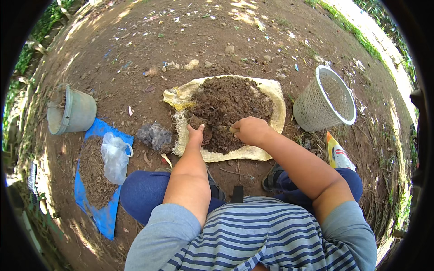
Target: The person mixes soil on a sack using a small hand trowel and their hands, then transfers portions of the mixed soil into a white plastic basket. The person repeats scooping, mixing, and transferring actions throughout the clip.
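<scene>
A pale woven sack (277,101) lies spread on the ground before me, with a heap of dark, crumbly soil (234,98) on it. My right hand (252,130) grips the short, light-coloured handle (234,129) of a hand tool over the near part of the heap. A thin metal shank points left from the handle; the tool's working end is hard to make out against the soil. At the sack's left side, my left hand (196,133) holds a brown clump of soil (197,121) between thumb and fingers, close to the tool's end.
To the right stand a pale perforated plastic basket (310,108) and a printed plastic bag (339,154). On the left are a tilted grey bucket (79,110), a blue sheet (110,223) bearing loose soil, a clear plastic bag (115,159) and a crumpled grey bundle (155,136). Stones (191,64) lie beyond the sack.
</scene>
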### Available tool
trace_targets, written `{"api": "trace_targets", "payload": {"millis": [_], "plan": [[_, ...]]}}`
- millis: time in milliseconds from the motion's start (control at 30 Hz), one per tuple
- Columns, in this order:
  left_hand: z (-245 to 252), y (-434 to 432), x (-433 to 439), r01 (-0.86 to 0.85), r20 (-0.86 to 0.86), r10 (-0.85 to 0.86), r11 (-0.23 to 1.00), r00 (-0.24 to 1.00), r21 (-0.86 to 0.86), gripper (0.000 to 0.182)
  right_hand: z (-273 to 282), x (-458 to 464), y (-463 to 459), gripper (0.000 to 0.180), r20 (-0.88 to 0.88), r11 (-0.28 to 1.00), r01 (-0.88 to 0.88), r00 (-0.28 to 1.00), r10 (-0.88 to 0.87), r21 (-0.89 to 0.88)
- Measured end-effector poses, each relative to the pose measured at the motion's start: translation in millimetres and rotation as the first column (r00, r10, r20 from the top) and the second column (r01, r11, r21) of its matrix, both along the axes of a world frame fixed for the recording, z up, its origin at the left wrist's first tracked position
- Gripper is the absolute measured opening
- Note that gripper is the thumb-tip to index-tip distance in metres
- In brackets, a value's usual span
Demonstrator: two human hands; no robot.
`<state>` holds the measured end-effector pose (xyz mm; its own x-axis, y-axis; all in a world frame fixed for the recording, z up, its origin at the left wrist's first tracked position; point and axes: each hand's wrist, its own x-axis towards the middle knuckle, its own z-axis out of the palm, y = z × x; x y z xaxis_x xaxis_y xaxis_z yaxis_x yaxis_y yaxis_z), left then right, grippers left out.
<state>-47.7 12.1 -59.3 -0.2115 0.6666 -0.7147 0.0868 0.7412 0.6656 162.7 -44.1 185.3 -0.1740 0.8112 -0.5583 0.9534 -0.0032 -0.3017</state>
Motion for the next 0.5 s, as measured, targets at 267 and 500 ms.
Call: {"api": "trace_targets", "payload": {"millis": [267, 500], "plan": [[7, -2, 4, 0.065, -0.066, -0.065, 0.998, 0.996, -0.004, 0.083, -42, -25, 2, 0.023, 0.051, 0.997, -0.066, 0.997, 0.064, 0.04], [3, -4, 1, 0.021, -0.023, -0.021, 1.0, 1.0, -0.008, 0.085, -50, -34, -22, 0.025, -0.076, 0.995, 0.104, 0.992, -0.103, 0.004]]}}
